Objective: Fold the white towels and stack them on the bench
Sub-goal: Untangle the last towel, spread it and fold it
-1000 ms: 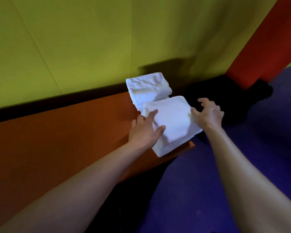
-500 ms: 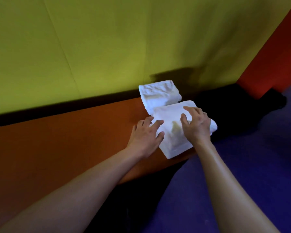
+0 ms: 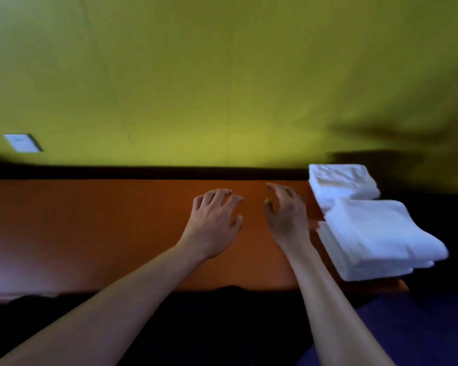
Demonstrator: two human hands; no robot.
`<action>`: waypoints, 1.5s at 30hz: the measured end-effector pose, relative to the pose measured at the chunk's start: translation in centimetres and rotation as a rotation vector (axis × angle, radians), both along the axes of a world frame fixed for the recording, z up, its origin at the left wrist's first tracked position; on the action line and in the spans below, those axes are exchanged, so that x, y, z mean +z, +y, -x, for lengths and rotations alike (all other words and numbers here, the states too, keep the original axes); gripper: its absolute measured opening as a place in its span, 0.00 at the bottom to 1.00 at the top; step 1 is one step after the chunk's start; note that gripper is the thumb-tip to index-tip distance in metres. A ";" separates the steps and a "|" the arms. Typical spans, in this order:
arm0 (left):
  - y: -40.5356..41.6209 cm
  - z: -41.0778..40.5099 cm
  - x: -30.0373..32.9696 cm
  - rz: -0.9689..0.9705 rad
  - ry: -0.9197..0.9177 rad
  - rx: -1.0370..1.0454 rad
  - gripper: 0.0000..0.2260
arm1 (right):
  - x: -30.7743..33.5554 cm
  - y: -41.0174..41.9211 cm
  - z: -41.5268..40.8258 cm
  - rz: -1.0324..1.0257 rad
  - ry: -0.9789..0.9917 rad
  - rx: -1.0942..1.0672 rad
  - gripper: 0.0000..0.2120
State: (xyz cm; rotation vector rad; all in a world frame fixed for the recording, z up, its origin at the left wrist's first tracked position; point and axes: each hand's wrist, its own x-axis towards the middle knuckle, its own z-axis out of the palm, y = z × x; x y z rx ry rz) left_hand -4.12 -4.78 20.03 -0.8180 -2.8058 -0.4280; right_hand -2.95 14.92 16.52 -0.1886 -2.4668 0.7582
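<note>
Two piles of folded white towels are seen at the right end of the orange counter (image 3: 117,233). The near stack (image 3: 376,239) is made of several folded layers, and its right side overhangs the counter's end. The far towel (image 3: 341,184) lies just behind it by the wall, its top surface rumpled. Whether the two piles touch cannot be told; the near one overlaps the far one in view. Both hands are held over the bare counter to the left of the towels. The left hand (image 3: 213,220) is seen palm down, fingers (image 3: 222,196) spread and slightly curled, nothing held. The right hand (image 3: 287,217) is just beside the near stack, fingers (image 3: 283,192) loosely bent and apart, nothing held. Contact between fingertips and counter cannot be determined because of motion blur. Behind the counter a yellow-green wall (image 3: 222,75) is seen, with a small pale plate (image 3: 23,142) at far left, detail unreadable. The area below the counter's front edge is in dark shadow; purple floor (image 3: 421,334) shows at lower right.
</note>
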 end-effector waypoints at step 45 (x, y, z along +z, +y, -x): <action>-86.9 21.8 -18.3 0.063 -0.189 1.023 0.17 | -13.3 -87.2 31.2 -0.226 -0.305 1.032 0.23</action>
